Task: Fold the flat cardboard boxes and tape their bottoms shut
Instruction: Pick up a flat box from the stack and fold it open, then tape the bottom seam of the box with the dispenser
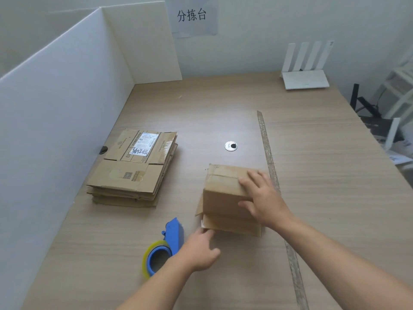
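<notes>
Pressing with spread, straight fingers, the right hand (263, 198) is lying on the small brown folded cardboard box (223, 191) at lower centre of the frame, while the left hand (199, 249), loosely open, is touching its near flap beside the blue plastic tape dispenser (173, 236)

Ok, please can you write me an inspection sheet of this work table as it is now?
Surface: wooden table, with a long clear strip lying along it and a round cable hole.
Job's things: folded box, near flaps open; stack of flat boxes at left; blue tape dispenser in front.
Clutter: white router at the far right corner.
Grips: right hand rests on the box; left hand touches its near flap with fingertips.
Cables: nothing seen on the table.
Surroundings: white partition boards at left; paper sign on the wall; blurred items past the right edge.
</notes>
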Action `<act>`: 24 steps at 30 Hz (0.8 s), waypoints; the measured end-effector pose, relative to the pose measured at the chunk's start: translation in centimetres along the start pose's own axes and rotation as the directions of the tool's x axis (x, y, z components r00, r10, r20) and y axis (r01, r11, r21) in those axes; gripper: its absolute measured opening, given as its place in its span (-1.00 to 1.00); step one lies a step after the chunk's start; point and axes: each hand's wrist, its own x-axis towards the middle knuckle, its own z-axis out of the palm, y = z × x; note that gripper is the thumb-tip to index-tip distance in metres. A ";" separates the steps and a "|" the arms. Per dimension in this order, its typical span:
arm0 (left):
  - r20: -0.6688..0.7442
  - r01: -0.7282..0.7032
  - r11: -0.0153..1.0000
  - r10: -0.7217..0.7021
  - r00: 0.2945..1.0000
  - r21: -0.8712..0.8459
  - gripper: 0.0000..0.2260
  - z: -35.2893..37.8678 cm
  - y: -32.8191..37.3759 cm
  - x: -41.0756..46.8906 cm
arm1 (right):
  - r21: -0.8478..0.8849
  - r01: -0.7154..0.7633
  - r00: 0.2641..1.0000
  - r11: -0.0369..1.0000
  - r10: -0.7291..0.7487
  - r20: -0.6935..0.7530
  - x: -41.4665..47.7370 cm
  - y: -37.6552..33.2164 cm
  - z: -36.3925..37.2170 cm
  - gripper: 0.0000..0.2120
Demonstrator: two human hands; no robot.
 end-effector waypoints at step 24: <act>-0.411 0.310 0.899 -0.168 0.896 0.309 -0.35 1.6 -7.4 -2.9 | -0.378 0.156 0.988 0.912 -0.144 0.059 -2.7 -2.8 6.4 -0.42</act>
